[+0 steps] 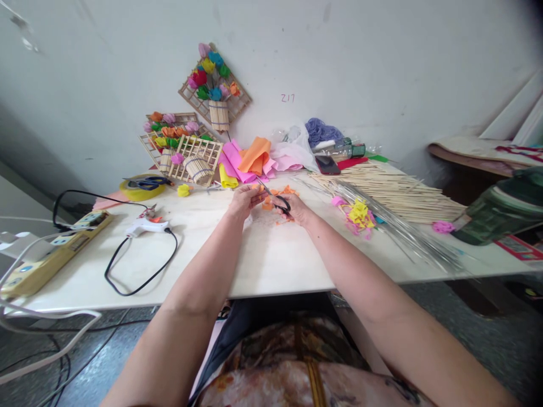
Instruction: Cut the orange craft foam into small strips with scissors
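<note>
My right hand [296, 208] is closed around the black handles of a pair of scissors [282, 204], whose blades point up and left toward my other hand. Facing it, my left hand [246, 200] pinches a small piece of orange paper [256, 187] between thumb and fingers, close to the blade tips. On the white table beneath and behind the scissors lie several cut orange paper scraps [287, 190]. Part of the held piece is hidden by my fingers.
Folded coloured paper [255, 156] and stick frames with paper flowers [199, 161] stand at the back. To the right lie wooden sticks [382, 189], metal wires [394, 232] and a green bottle [496, 206]. A glue gun [147, 227] and power strip [59, 249] are left.
</note>
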Demonstrator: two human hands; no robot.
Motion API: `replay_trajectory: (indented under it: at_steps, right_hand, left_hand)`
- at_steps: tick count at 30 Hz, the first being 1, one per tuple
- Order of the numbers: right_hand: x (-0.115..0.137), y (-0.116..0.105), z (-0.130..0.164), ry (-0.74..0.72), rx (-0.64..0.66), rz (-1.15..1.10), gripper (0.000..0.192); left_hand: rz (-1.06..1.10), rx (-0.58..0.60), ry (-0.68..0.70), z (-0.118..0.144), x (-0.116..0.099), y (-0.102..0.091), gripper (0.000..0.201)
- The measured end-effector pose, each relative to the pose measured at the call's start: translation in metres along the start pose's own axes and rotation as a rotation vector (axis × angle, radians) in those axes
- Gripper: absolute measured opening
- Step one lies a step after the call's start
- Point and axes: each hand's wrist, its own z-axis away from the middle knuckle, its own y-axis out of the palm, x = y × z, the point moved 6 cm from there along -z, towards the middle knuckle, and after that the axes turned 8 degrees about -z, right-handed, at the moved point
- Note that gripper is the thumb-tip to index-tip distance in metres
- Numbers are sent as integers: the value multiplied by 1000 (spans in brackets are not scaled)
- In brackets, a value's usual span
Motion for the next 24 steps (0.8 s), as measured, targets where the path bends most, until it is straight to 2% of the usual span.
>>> replay_trajectory:
  at_steps: [16,24]
  right_hand:
    - [-1,-5,0,18,-2,-6,28]
    - [-2,-6,-2,13,10,-27,27]
  left_hand:
    - [-65,2,47,7,-8,6,18]
    - [-80,-8,46,6,-5,4,19]
